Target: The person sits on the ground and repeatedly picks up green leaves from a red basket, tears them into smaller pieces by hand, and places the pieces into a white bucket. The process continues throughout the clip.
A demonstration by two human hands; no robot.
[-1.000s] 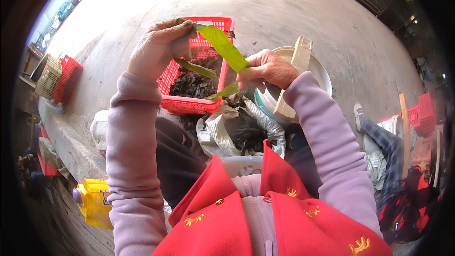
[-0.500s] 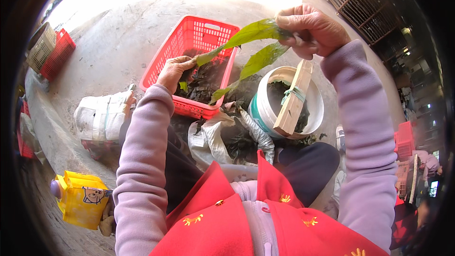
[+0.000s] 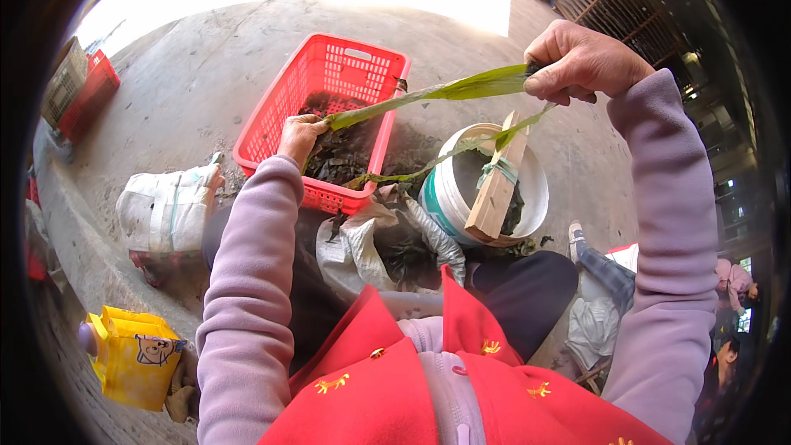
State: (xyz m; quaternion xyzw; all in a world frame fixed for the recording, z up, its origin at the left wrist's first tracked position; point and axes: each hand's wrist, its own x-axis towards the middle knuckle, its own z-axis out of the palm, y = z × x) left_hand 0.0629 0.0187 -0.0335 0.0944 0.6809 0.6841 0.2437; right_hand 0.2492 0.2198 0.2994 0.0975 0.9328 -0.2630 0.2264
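Note:
My left hand pinches one end of a long green leafy strip, like seaweed, over a red plastic basket holding dark wet leaves. My right hand is raised high at the right, closed on the strip's other end, so it stretches between my hands. A second, narrower green strip sags from my right hand to the basket's rim. Below it stands a white bucket with dark leaves and a tied wooden plank across it. An open woven sack of dark leaves lies before me.
At left are a white bundle, stacked baskets and a yellow container on the concrete floor. At right, other people, a plaid-clad leg and white sacks. Barred racks stand at back right.
My right hand has risen and moved far to the right. My left hand has dropped lower, over the basket. The green strip is drawn out longer between them, and the bucket is uncovered.

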